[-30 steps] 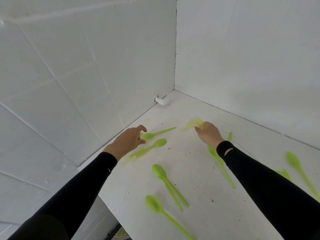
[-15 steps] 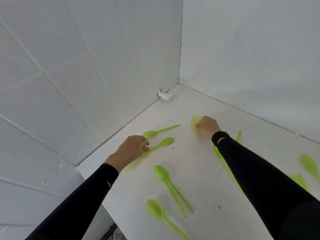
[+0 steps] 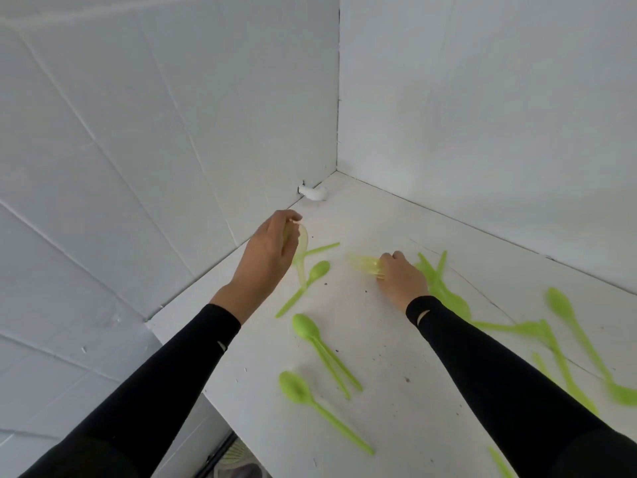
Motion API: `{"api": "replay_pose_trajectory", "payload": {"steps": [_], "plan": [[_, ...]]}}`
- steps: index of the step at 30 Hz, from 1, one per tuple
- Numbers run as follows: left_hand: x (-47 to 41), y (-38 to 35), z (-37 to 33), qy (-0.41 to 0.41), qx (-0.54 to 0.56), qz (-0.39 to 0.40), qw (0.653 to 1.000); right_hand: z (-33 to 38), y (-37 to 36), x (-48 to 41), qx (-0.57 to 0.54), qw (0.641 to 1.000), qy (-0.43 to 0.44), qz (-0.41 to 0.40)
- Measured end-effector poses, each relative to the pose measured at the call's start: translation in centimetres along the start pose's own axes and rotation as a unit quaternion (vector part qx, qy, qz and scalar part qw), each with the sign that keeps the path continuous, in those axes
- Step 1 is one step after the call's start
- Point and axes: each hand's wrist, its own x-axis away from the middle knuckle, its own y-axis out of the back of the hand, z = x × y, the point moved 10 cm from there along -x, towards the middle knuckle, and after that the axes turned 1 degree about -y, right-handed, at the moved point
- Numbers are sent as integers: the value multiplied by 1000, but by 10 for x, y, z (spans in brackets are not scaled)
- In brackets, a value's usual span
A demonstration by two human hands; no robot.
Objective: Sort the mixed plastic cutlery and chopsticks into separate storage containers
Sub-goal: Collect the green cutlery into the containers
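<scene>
Lime-green plastic cutlery lies scattered on a white table (image 3: 379, 391). My left hand (image 3: 269, 257) is raised a little above the table and grips a blurred green spoon (image 3: 300, 250), bowl up. My right hand (image 3: 401, 279) rests low on the table and pinches a blurred pale green piece (image 3: 362, 262). Several green spoons lie loose: one (image 3: 315, 274) just under my left hand, one (image 3: 306, 327) with two green sticks beside it, one (image 3: 296, 388) near the front. No storage containers are in view.
White walls close the table on the left and at the back, meeting in a corner. A small white fitting (image 3: 315, 193) sits at the wall foot near that corner. More green cutlery (image 3: 565, 326) lies at the right. The table's left edge (image 3: 179, 360) drops off to the floor.
My left hand has lifted off the table with a green spoon in its grip. My right hand has shifted slightly toward me with the pale green piece.
</scene>
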Motion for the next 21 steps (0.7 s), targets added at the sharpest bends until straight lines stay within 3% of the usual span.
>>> {"api": "replay_pose_trajectory", "payload": {"steps": [3, 5, 10, 13, 15, 17, 21], "plan": [[5, -4, -3, 68, 80, 0, 995, -9, 15, 17, -132, 990, -42, -33], [13, -13, -9, 80, 78, 10, 994, -9, 29, 32, -277, 957, -68, -47], [22, -47, -54, 70, 120, 58, 989, 20, 61, 90, -503, 858, -84, 66], [24, -58, -85, 91, 175, 44, 979, 24, 73, 129, -508, 851, -64, 118], [25, -60, -116, 50, 154, 27, 986, 12, 77, 151, -501, 854, -76, 116], [32, -70, -156, -1, 119, 26, 993, -17, 88, 174, -495, 861, -101, 65], [58, -105, -224, -19, 149, 64, 987, -99, 128, 230, -438, 883, -146, -87]]}}
